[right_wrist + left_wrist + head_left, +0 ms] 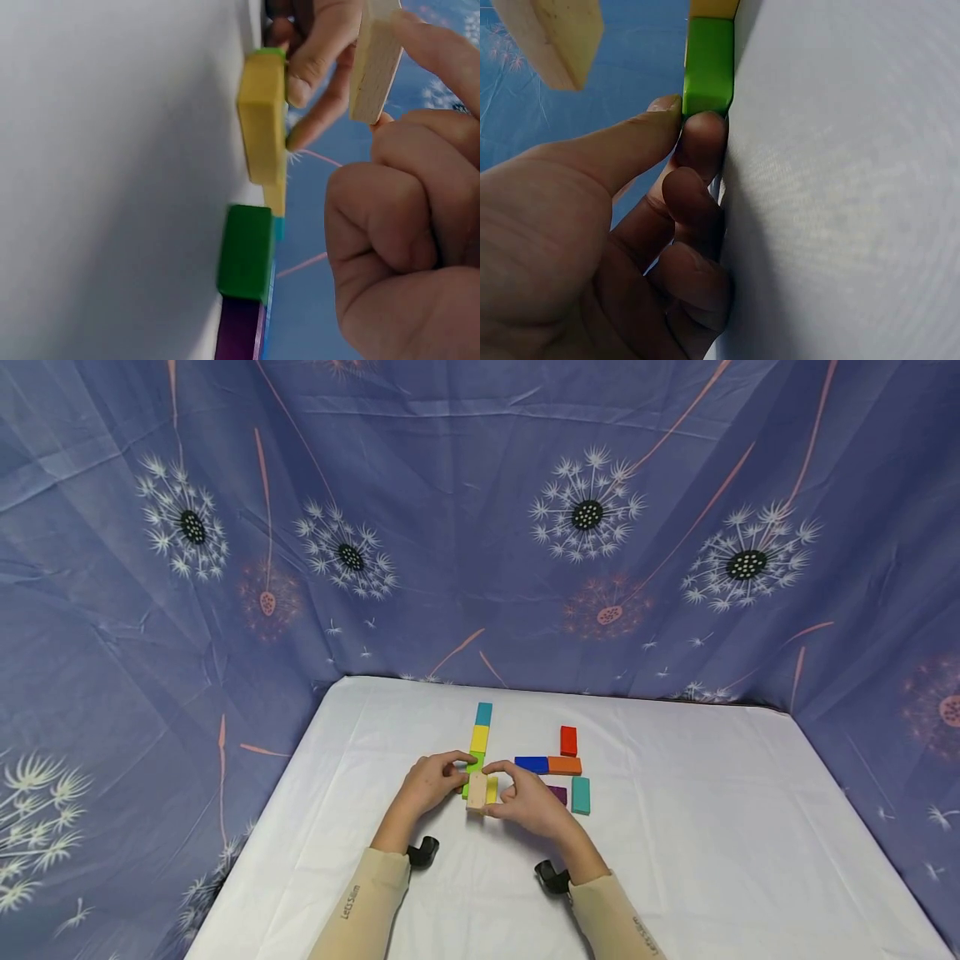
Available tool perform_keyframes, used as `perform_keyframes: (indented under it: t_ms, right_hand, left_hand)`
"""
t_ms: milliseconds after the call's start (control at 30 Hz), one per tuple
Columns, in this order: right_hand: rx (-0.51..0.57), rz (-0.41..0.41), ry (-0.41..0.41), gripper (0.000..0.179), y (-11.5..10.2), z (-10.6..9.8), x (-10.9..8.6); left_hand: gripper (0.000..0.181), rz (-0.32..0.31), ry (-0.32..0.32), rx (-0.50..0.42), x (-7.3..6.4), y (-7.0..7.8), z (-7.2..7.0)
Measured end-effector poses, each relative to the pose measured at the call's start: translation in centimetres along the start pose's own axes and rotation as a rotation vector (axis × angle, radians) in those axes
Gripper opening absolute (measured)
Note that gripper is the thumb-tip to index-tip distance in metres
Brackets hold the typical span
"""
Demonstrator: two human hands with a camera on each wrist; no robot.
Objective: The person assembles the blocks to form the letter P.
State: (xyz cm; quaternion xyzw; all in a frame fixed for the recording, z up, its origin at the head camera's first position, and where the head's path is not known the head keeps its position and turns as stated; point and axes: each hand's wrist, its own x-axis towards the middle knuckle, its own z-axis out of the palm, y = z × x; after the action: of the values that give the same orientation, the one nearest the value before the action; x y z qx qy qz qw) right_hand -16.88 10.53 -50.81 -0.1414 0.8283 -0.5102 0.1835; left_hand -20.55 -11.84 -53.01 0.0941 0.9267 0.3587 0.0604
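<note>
My right hand [528,802] pinches a plain wooden block [477,793] between thumb and index finger, above the table; its other fingers are curled. My left hand [431,785] holds a light green block [709,64] on the table by thumb and fingertips. That block lies in a line with another green block, a yellow block [478,738] and a light blue block [483,714] towards the back. A second yellow block [261,120] stands beside the green, partly covered by the wooden one in the head view. The right hand hides a dark green block [246,251] from the head view.
Right of the line lie a blue block [532,765], an orange block [564,766], a red block [568,741], a purple block [557,795] and a teal block [581,795]. A white cloth [720,843] covers the table, and a dandelion-print curtain [457,543] surrounds it.
</note>
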Motion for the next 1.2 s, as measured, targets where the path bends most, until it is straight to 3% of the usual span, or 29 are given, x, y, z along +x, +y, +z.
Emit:
perform_keyframes:
  t_ms: [400, 1200]
  right_hand:
    - [-0.02, 0.019, -0.019, 0.059, 0.5, 1.8, 0.4]
    - [-0.243, 0.035, -0.011, 0.059, 0.9, 3.4, 0.8]
  left_hand:
    - [0.03, 0.015, -0.002, -0.01, -0.1, 0.0, -0.1]
    - [0.029, 0.003, -0.005, 0.001, -0.4, 0.4, -0.2]
